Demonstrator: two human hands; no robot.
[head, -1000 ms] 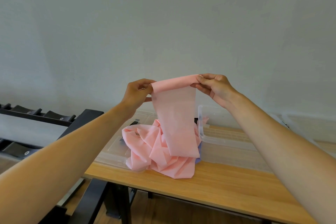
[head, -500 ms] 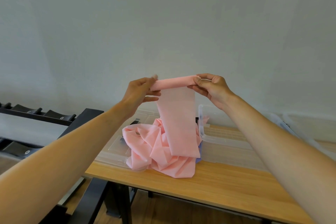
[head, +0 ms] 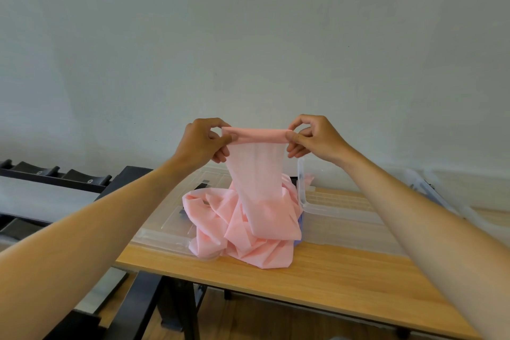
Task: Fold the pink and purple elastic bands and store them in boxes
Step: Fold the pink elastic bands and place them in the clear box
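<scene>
Head view shows an early stage: left hand [head: 202, 143] and right hand [head: 317, 136] each pinch the pink band [head: 258, 176]'s rolled top edge, its bulk heaped unfolded on the bench [head: 345, 273] at 6 o'clock, nothing boxed.

Band [head: 248, 226] heaped on table [head: 331, 279] (box [head: 345, 210] right).

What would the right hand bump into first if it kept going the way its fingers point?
The right hand points left along the pink band's rolled top edge, so it would probably meet the left hand first. Depth is unclear.
</scene>
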